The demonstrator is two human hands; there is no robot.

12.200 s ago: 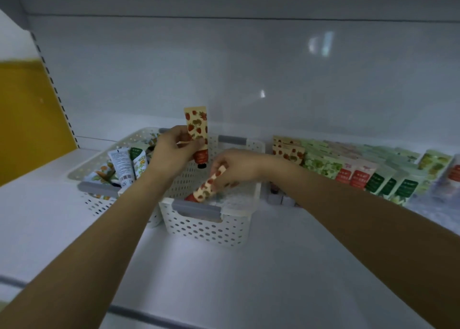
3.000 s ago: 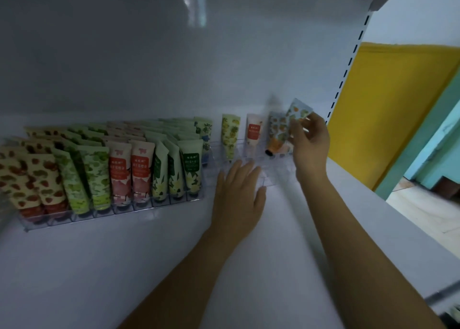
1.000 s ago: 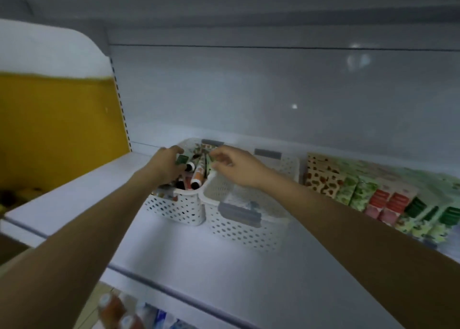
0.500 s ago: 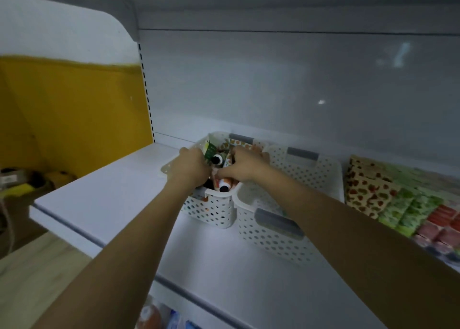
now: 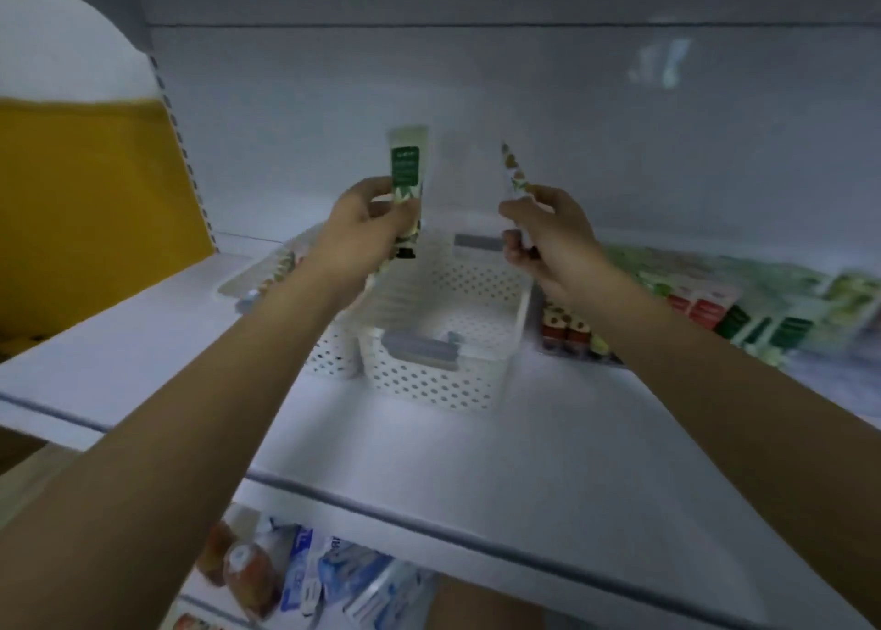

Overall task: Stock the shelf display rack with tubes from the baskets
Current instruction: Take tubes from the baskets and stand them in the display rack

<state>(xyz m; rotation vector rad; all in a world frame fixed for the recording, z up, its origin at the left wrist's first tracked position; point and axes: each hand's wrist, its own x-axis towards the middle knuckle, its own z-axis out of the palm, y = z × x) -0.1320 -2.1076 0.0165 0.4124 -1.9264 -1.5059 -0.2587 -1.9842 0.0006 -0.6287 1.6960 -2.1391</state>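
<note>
Two tubes raised above white baskets (image 5: 443, 381), my left hand (image 5: 362, 229) gripping green-label tube (image 5: 406, 171), my right hand (image 5: 548, 233) pinching patterned tube (image 5: 514, 174)

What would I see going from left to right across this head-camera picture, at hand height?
Yellow wall panel → left hand holding a white tube with a green label → right hand holding a slim fruit-patterned tube → rows of colourful racked tubes.
</note>
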